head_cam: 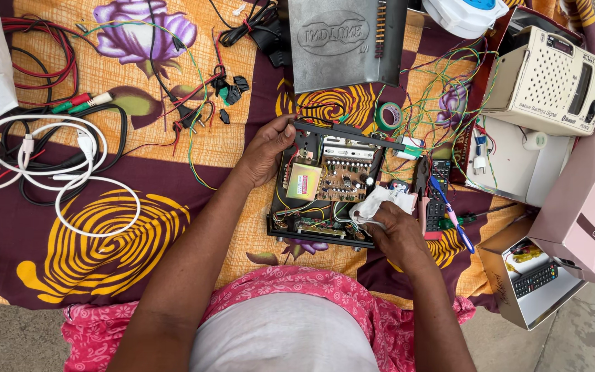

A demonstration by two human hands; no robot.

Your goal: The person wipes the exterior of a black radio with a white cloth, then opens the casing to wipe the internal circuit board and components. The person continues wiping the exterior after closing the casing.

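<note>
Both your hands are on the opened black box (290, 224) of circuit boards lying on the patterned cloth (105, 227).

Your left hand (268, 148) grips its top-left corner, fingers curled over the edge. Your right hand (395, 234) pinches a white cloth (380, 202) against the lower-right rim, seemingly tight. Inside sit a green board (342, 180) and coloured wires. An open carton (500, 275) nearby holds a remote (535, 279).

Spread underneath: a maroon-and-orange floral cloth (105, 227). Far left, coiled white cables (70, 165) over black ones, beside red wires (36, 48). Up top, a grey metal cover (342, 41) (embossed, tilted slightly). Near it, green tape roll (388, 115). To the right, cream radio (552, 79), open pink box (587, 200), black remote (535, 279) in the cardboard box.
</note>
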